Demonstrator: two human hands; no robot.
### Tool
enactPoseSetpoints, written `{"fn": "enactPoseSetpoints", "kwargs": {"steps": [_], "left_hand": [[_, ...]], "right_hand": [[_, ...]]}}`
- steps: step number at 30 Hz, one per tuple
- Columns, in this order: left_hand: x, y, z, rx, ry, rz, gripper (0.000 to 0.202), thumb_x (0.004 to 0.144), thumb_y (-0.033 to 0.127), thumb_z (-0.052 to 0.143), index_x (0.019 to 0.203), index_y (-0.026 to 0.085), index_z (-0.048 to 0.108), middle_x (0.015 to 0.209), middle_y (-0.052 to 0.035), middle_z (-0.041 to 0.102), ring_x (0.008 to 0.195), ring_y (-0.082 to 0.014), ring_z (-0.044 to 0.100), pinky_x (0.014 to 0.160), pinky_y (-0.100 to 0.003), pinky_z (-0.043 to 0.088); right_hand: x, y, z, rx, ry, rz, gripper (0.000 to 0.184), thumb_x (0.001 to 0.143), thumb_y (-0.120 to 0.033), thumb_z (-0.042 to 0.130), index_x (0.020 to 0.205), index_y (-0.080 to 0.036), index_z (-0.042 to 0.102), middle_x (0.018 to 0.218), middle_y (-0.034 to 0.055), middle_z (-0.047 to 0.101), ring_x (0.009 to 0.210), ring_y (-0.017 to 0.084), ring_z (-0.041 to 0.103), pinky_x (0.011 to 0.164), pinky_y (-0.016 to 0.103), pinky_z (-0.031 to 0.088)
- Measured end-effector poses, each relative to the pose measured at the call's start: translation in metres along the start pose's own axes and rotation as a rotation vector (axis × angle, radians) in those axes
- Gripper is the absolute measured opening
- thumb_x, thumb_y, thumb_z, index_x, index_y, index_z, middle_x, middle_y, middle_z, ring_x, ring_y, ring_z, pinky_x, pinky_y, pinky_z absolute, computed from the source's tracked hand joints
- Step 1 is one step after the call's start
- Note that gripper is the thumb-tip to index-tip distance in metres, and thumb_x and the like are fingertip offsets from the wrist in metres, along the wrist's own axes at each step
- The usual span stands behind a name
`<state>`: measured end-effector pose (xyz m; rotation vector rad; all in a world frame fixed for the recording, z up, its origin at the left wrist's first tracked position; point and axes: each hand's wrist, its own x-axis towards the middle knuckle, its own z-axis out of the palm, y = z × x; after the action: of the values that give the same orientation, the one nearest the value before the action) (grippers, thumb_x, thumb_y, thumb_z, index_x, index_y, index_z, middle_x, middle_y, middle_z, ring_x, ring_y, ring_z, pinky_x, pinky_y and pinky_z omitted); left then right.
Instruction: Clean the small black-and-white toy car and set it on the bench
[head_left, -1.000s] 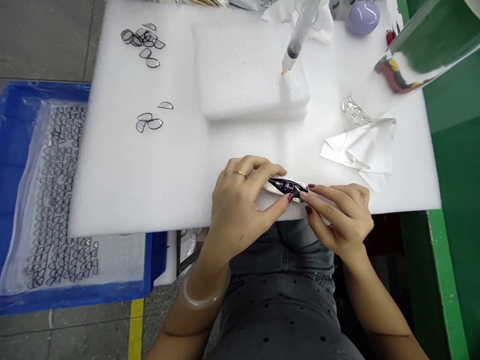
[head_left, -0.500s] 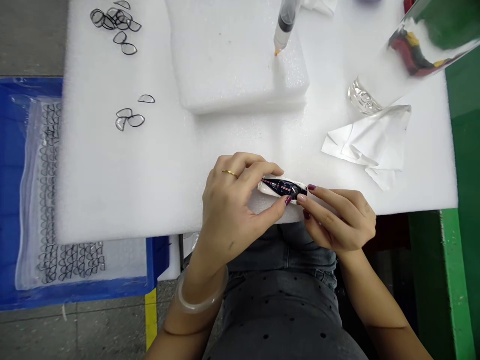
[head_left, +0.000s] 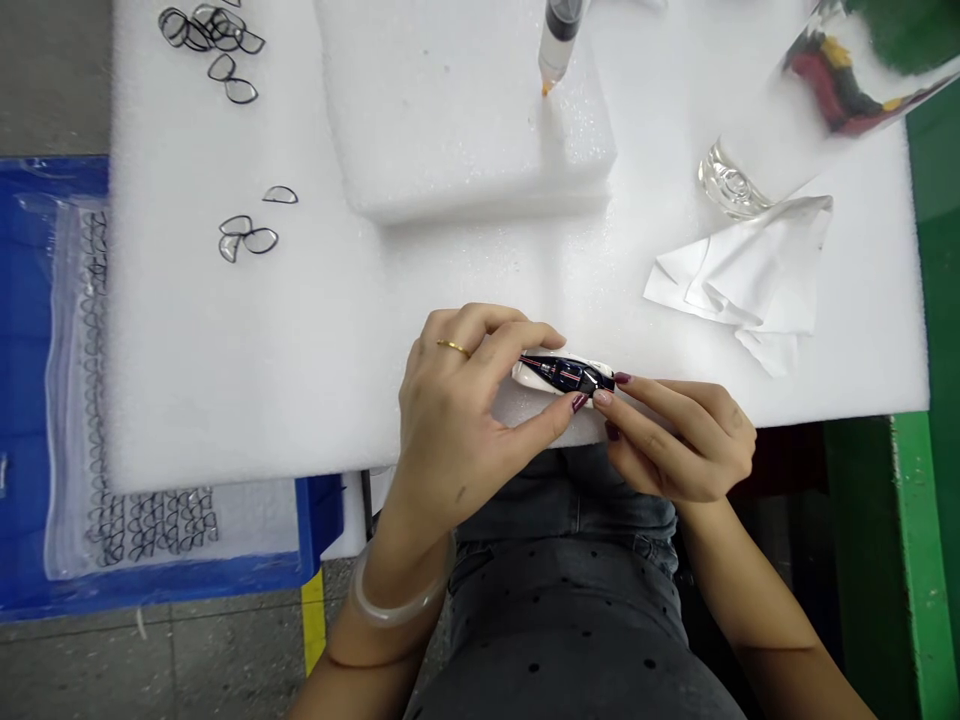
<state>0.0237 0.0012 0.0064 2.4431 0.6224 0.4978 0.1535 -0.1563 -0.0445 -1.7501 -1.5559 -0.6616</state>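
A small glossy model car (head_left: 564,374), white with a dark-blue top and thin red stripes, is between my two hands near the front edge of the foam sheet. My left hand (head_left: 469,410) curls round its left end, fingers on the far side and thumb along the near side. At the right end, the fingertips of my right hand (head_left: 679,440) pinch and press against it. The undersides of the fingers and part of the car are hidden.
White foam (head_left: 300,390) covers the table, with a thicker foam block (head_left: 457,130) holding a syringe (head_left: 557,45). Clear black-rimmed pieces (head_left: 261,241) lie at left. A white cloth (head_left: 750,285) and glass vessel (head_left: 739,180) stand right. A blue crate (head_left: 247,575) holds rows of similar pieces.
The camera view has shifted slightly, so the table things appear a little displaced. Both hands keep almost the same hold on the model car.
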Motion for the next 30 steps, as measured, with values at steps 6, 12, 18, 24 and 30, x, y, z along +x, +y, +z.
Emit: {"fn": "enactPoseSetpoints", "kwargs": {"steps": [6,12,18,24,30], "left_hand": [[-0.0003,-0.0007,-0.0008,-0.003,-0.013,0.000,0.019,0.085,0.029,0.070,0.103,0.030,0.064,0.103,-0.0028,0.065,0.104,-0.0280,0.058,0.092,-0.047,0.050],[-0.0011,-0.0021,-0.0005,-0.015,-0.010,0.003,0.019,0.085,0.028,0.070,0.103,0.030,0.064,0.105,-0.0025,0.065,0.105,-0.0278,0.058,0.092,-0.046,0.049],[0.0003,0.0004,-0.0008,-0.025,-0.009,-0.011,0.019,0.083,0.025,0.070,0.101,0.028,0.064,0.102,-0.0026,0.065,0.104,-0.0279,0.058,0.092,-0.047,0.049],[0.0022,0.0026,-0.0011,-0.043,-0.020,-0.052,0.019,0.081,0.023,0.068,0.097,0.030,0.063,0.100,-0.0015,0.064,0.102,-0.0281,0.057,0.089,-0.048,0.049],[0.0014,0.0015,-0.0007,-0.029,-0.019,-0.037,0.020,0.081,0.024,0.069,0.099,0.029,0.064,0.101,-0.0023,0.063,0.104,-0.0279,0.057,0.090,-0.047,0.049]], "right_hand": [[0.0009,-0.0009,0.0007,0.010,0.005,0.009,0.031,0.079,-0.017,0.066,0.108,-0.025,0.075,0.097,-0.0003,0.077,0.076,0.014,0.070,0.062,0.027,0.057],[0.0005,-0.0021,0.0007,0.008,-0.004,0.050,0.041,0.079,-0.016,0.067,0.118,-0.028,0.072,0.099,-0.0010,0.077,0.073,0.015,0.067,0.061,0.029,0.056],[-0.0023,0.0004,0.0008,0.008,0.005,0.005,0.034,0.079,-0.017,0.067,0.111,-0.025,0.075,0.100,0.0002,0.077,0.077,0.014,0.069,0.063,0.027,0.058],[-0.0033,0.0002,0.0009,0.008,0.007,0.011,0.042,0.077,-0.015,0.069,0.117,-0.025,0.073,0.100,0.0003,0.077,0.077,0.015,0.069,0.063,0.028,0.057],[-0.0009,-0.0016,0.0003,-0.006,-0.016,0.042,0.039,0.079,-0.017,0.066,0.116,-0.030,0.073,0.100,-0.0019,0.077,0.073,0.015,0.068,0.061,0.029,0.057]]}}
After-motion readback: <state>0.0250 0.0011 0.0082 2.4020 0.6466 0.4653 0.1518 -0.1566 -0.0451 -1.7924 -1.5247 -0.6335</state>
